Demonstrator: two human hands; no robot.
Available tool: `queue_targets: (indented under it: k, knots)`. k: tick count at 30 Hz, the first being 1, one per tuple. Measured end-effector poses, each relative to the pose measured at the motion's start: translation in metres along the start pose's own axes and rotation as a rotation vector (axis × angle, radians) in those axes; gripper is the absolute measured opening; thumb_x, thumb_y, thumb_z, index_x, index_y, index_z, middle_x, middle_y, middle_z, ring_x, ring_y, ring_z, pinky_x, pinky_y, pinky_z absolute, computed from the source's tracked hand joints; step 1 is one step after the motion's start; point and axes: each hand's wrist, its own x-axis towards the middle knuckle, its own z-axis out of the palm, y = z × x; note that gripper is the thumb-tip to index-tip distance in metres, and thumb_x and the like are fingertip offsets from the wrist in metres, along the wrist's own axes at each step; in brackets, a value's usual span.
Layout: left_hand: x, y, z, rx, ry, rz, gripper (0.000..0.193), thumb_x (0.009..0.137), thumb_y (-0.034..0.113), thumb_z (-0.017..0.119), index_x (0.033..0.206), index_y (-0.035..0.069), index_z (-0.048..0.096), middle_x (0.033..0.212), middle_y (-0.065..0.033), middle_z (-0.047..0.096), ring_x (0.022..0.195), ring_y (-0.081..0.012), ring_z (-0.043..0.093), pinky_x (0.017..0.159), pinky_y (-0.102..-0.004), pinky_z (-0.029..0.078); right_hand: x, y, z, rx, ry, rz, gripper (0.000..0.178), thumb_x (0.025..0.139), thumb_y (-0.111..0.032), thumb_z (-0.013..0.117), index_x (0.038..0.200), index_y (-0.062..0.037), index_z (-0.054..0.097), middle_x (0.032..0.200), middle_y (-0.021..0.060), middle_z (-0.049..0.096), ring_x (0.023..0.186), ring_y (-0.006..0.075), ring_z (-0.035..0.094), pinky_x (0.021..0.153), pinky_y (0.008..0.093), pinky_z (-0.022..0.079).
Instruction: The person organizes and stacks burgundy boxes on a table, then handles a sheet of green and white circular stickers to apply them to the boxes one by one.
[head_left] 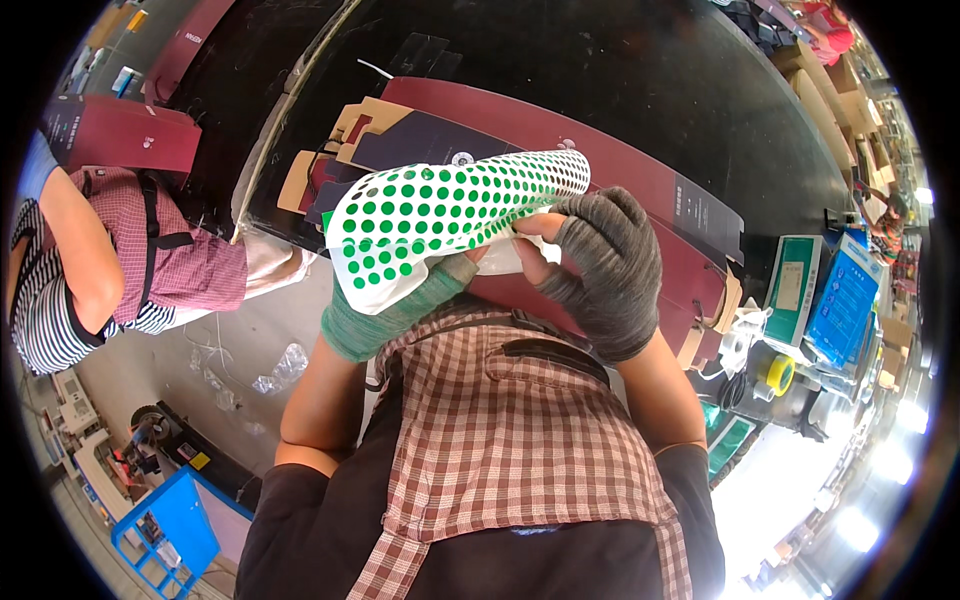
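Observation:
A white sheet of round green stickers [430, 205] curls into a loose roll in front of my chest. My left hand [400, 310], in a green fingerless glove, holds it from below at the near left, with most fingers hidden behind it. My right hand [605, 265], in a dark grey fingerless glove, has its bent fingertips at the sheet's near right edge; whether a single sticker is between them is too small to tell. Beneath the sheet lie long maroon cartons [660, 215], and a dark carton with open brown flaps [400, 140].
The black tabletop [640, 70] extends beyond the cartons. At right are a blue package [845, 300], a green-and-white box [795, 285] and a yellow tape roll [780, 375]. A co-worker in a checked apron [170, 235] stands at left near another maroon carton [125, 135].

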Motion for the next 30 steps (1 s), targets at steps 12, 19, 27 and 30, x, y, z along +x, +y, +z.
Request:
queue_targets:
  k: [12,19,27,30]
  knots:
    - [0.002,-0.002,0.017,-0.108,0.018,-0.034,0.046,0.071,0.021,0.082,0.113,0.011,0.064,0.106,-0.0004,0.068,0.095,-0.0133,0.065,0.083,-0.0276,0.054,-0.014,0.0,-0.003,-0.162,0.026,-0.149,0.037,0.068,-0.018,0.072,0.104,-0.0112,0.067,0.085,0.0014,0.059,0.076,0.0199,0.055,0.066,0.0338,0.043]
    - [0.004,-0.003,0.014,0.088,-0.052,-0.032,0.038,0.074,0.015,0.079,0.109,0.007,0.064,0.102,-0.0027,0.069,0.093,-0.0134,0.066,0.083,-0.0286,0.054,-0.018,0.0,0.003,-0.075,0.062,-0.058,0.032,0.07,-0.021,0.073,0.101,-0.0123,0.069,0.085,0.0011,0.06,0.077,0.0205,0.055,0.069,0.0336,0.044]
    - [0.0,0.0,0.018,-0.155,-0.012,-0.085,0.038,0.079,0.001,0.071,0.115,0.003,0.059,0.107,-0.0071,0.066,0.097,-0.0162,0.065,0.085,-0.0316,0.055,-0.018,0.002,0.002,-0.104,0.071,-0.011,0.03,0.069,-0.02,0.076,0.097,-0.0141,0.07,0.086,0.001,0.062,0.08,0.0212,0.056,0.072,0.0337,0.044]
    - [0.001,-0.001,0.018,-0.087,0.0,-0.046,0.033,0.081,0.002,0.07,0.112,0.004,0.061,0.103,-0.0063,0.068,0.093,-0.0149,0.066,0.081,-0.0291,0.056,-0.017,0.003,0.0,-0.114,0.058,-0.013,0.029,0.068,-0.019,0.077,0.096,-0.0141,0.069,0.086,0.0009,0.062,0.08,0.0212,0.056,0.072,0.0337,0.044]
